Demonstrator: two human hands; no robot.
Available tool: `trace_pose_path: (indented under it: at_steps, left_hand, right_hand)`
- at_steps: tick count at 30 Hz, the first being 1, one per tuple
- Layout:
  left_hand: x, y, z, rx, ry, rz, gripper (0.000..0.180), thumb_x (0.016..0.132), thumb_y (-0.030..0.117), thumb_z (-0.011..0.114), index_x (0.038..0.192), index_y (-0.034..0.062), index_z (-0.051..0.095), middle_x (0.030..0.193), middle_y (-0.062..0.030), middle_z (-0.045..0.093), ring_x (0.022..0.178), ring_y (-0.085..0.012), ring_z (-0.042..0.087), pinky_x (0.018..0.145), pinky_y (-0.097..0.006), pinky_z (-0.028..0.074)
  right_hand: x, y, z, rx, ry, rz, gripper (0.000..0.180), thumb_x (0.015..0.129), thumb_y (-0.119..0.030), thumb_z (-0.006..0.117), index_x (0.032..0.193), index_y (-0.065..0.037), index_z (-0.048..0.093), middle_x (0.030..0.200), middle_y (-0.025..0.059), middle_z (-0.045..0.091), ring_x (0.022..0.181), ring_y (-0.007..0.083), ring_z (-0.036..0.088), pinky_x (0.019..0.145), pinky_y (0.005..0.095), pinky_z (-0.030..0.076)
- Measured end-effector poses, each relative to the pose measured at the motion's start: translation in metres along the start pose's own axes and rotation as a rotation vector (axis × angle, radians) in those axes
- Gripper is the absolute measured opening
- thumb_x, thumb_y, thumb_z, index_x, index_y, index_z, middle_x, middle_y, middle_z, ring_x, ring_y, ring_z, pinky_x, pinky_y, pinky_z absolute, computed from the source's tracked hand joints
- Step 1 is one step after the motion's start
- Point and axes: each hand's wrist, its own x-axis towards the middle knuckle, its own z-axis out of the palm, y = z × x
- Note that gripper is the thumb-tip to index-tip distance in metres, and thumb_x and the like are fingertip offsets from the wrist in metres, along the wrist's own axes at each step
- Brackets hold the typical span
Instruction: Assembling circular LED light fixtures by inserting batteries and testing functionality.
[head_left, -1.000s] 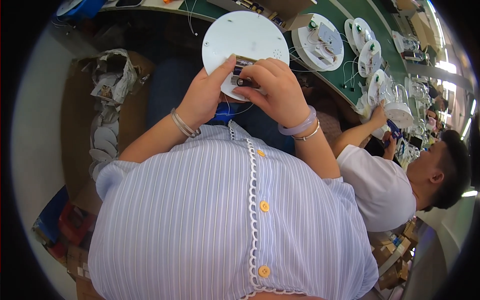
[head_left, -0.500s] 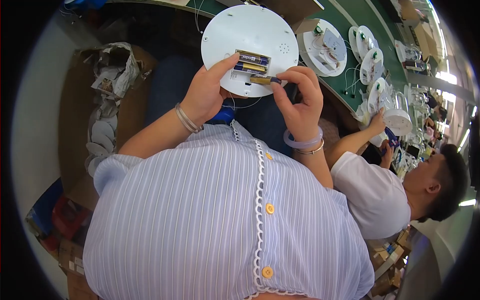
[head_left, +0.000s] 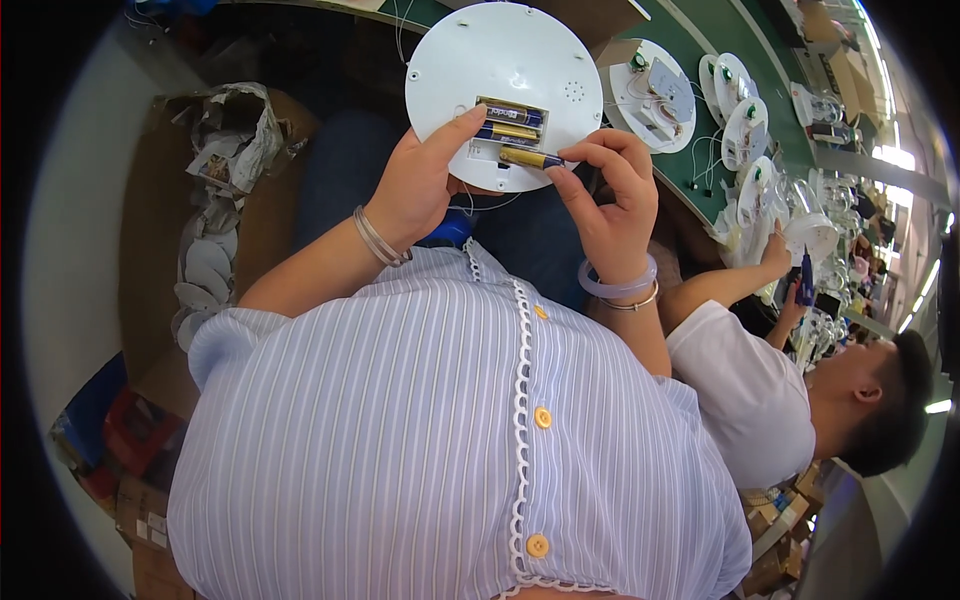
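Note:
A round white plastic disc (head_left: pixel 500 55) with screw holes, a speaker grille and a battery compartment is tilted up before me. My left hand (head_left: pixel 425 180) grips its lower left edge, thumb lying on the face beside the compartment and fingers hidden behind. Two dark blue and gold batteries (head_left: pixel 511 132) lie side by side in the compartment. Between thumb and fingertips, my right hand (head_left: pixel 612 200) pinches one end of another battery (head_left: pixel 530 158). That battery lies across the compartment's lower part, slightly tilted; I cannot tell whether it is seated.
A green worktable (head_left: pixel 690 170) at the right bears several similar discs (head_left: pixel 652 95) with wires and circuit parts. A co-worker in a white shirt (head_left: pixel 745 385) holds a dark blue tool there. At the left stands a cardboard box (head_left: pixel 160 250) with crumpled wrapping and white discs.
The disc and both my hands have shifted slightly right. The pinched battery shows more of its length. The co-worker's hands and tool have moved, and their head is lower in the picture.

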Motion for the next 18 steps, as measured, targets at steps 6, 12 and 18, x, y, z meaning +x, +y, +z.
trace_pose_path:
  at_steps: [6, 12, 18]
  left_hand:
    - [0.0003, -0.0029, -0.0014, -0.060, -0.046, -0.030, 0.036, 0.081, 0.021, 0.047, 0.109, -0.0002, 0.039, 0.097, -0.0138, 0.052, 0.082, -0.0199, 0.057, 0.057, -0.029, 0.053]
    - [-0.0013, -0.0002, 0.0032, -0.006, -0.016, 0.008, 0.036, 0.081, 0.020, 0.047, 0.110, 0.0002, 0.038, 0.097, -0.0127, 0.052, 0.083, -0.0190, 0.057, 0.058, -0.029, 0.053]
    - [-0.0009, 0.0019, 0.0047, -0.045, -0.033, 0.018, 0.034, 0.082, 0.019, 0.047, 0.109, 0.0006, 0.040, 0.099, -0.0117, 0.051, 0.084, -0.0170, 0.056, 0.066, -0.026, 0.050]
  right_hand:
    - [0.0018, 0.0005, 0.0050, 0.044, 0.030, 0.010, 0.017, 0.061, -0.004, 0.066, 0.076, -0.002, 0.059, 0.084, 0.0060, 0.048, 0.077, 0.0141, 0.046, 0.067, 0.0235, 0.037]
    - [0.0016, 0.0005, 0.0043, -0.073, -0.006, -0.017, 0.022, 0.061, -0.008, 0.067, 0.081, -0.006, 0.059, 0.084, 0.0057, 0.048, 0.083, 0.0169, 0.044, 0.072, 0.0249, 0.036]
    - [0.0061, -0.0014, 0.0091, 0.168, 0.165, 0.255, 0.058, 0.065, -0.009, 0.065, 0.114, -0.001, 0.034, 0.099, 0.0097, 0.048, 0.100, 0.0197, 0.043, 0.085, 0.0314, 0.035]
